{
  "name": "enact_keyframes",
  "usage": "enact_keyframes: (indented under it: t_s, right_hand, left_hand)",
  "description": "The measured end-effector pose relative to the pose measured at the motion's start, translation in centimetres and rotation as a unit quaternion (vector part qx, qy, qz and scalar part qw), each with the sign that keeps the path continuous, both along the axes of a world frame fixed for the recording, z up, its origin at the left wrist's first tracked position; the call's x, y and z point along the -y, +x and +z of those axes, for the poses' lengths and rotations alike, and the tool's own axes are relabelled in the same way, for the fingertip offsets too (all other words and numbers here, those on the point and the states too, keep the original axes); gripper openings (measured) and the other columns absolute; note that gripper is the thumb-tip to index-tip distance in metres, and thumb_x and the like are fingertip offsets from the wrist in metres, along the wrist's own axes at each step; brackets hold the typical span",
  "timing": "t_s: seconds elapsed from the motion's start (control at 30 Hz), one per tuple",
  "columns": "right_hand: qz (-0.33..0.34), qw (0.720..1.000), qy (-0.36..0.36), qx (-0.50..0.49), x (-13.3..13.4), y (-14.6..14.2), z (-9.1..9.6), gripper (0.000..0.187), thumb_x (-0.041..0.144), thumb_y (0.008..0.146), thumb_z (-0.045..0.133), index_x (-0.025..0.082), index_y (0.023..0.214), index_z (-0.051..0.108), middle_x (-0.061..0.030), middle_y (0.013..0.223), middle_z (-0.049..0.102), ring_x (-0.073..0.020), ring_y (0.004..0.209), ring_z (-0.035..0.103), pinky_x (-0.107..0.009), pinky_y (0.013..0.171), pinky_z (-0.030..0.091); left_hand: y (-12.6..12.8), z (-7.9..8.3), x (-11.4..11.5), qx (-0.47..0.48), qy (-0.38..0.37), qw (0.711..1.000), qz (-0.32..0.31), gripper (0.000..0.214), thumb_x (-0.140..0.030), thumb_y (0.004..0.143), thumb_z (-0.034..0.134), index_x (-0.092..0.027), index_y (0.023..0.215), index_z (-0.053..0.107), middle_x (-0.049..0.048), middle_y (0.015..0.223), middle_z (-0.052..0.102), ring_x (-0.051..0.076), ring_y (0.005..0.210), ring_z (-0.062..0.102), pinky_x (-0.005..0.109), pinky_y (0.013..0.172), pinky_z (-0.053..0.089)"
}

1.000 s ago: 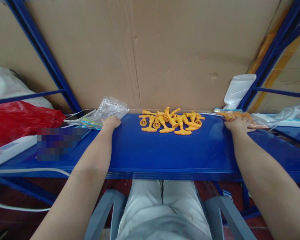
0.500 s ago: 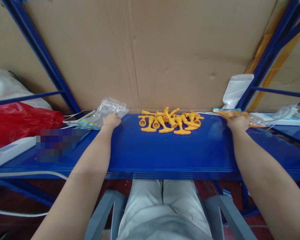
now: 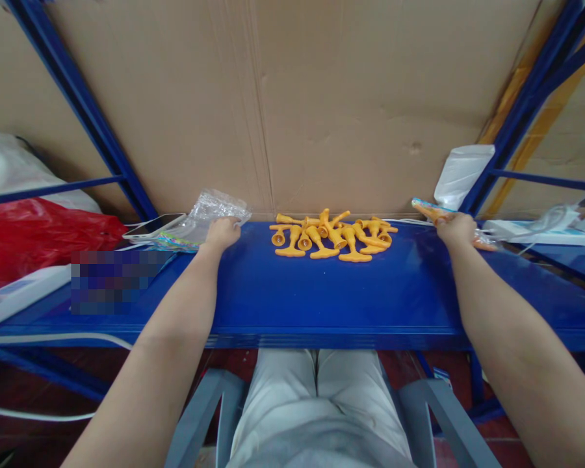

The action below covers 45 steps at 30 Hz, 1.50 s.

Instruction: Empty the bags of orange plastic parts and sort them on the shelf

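Observation:
My left hand [image 3: 223, 234] lies over the right edge of a stack of clear plastic bags [image 3: 207, 208], its fingers curled closed on the bag plastic. Colourful print shows along the bags' near edge. At the right, my right hand [image 3: 457, 230] is closed round a clear packet of orange corkscrews [image 3: 429, 210]; the packet's printed end pokes out to the left, and the middle is hidden by the hand. Between my hands, several loose orange T-handled corkscrews [image 3: 324, 250] lie heaped at the back of the blue table [image 3: 331, 299]. Metal spirals show inside some of their bell-shaped ends.
A cardboard sheet [image 3: 346, 110] stands behind the table. Blue posts [image 3: 78, 97] rise at both sides. Red plastic [image 3: 43, 237] and a phone-like slab [image 3: 156, 224] are left. A white bag [image 3: 464, 175] and white power strip [image 3: 531, 233] are right.
My right hand has drawn the corkscrew packet slightly left and tilted its left end up. My left hand has shifted a little right and up along the bags. The corkscrew heap has not moved.

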State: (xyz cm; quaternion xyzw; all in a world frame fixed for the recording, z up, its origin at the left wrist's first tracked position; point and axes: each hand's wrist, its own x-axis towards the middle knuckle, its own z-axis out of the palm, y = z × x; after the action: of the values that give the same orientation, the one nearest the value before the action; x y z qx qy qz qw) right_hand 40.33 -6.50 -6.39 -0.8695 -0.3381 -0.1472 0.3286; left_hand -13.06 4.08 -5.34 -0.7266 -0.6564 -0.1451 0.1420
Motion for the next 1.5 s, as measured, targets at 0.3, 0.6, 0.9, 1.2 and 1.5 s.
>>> enact_keyframes:
  t_s: [0.3,0.6,0.9,1.2,1.5]
  right_hand:
    - [0.052,0.918,0.235,-0.314,0.1,-5.3,4.0,0.035,0.016,0.09,0.061,0.007,0.124,0.059,-0.0061,0.097,0.061,-0.0123,0.069,0.053,-0.03,0.066,0.05]
    - [0.252,0.84,0.346,-0.334,-0.1,-10.7,5.6,0.027,0.016,0.093,0.051,0.014,0.12,0.051,-0.0125,0.127,0.06,-0.0125,0.1,0.063,-0.022,0.075,0.054]
    - [0.42,0.84,0.285,-0.194,-2.2,-13.9,2.7,0.034,0.045,0.091,0.058,0.022,0.117,0.06,-0.0074,0.117,0.066,-0.0211,0.103,0.067,-0.037,0.084,0.059]
    - [0.65,0.748,0.122,-0.05,-2.3,-18.1,-1.1,0.025,0.041,0.09,0.06,0.023,0.107,0.066,-0.0089,0.109,0.072,-0.0254,0.103,0.068,-0.047,0.097,0.054]
    - [0.642,0.756,0.041,0.119,-2.1,-17.7,-0.6,0.014,0.025,0.09,0.06,0.021,0.099,0.071,-0.0106,0.112,0.073,-0.0272,0.113,0.066,-0.053,0.103,0.049]
  left_hand:
    - [0.1,0.0,-0.3,-0.006,0.004,1.0,-0.024,0.052,-0.018,0.089,0.038,-0.011,0.131,0.068,0.015,0.133,0.069,0.028,0.131,0.061,0.035,0.111,0.045]
    - [0.8,0.7,0.0,-0.018,0.024,0.997,-0.071,0.052,-0.015,0.085,0.039,-0.008,0.127,0.069,0.0175,0.132,0.069,0.03,0.13,0.06,0.04,0.111,0.044]
    - [6.6,2.8,2.4,0.003,0.129,0.961,-0.244,0.051,-0.017,0.095,0.031,-0.008,0.137,0.059,0.0191,0.14,0.063,0.029,0.133,0.056,0.047,0.117,0.035]
    - [11.4,0.8,4.7,-0.033,0.153,0.891,-0.426,0.049,-0.029,0.102,0.03,-0.013,0.141,0.054,0.0187,0.154,0.051,0.029,0.145,0.045,0.055,0.121,0.028]
    - [13.9,-2.1,5.0,-0.051,0.053,0.876,-0.477,0.055,-0.041,0.103,0.036,-0.009,0.146,0.051,0.0198,0.154,0.051,0.026,0.145,0.046,0.048,0.124,0.031]
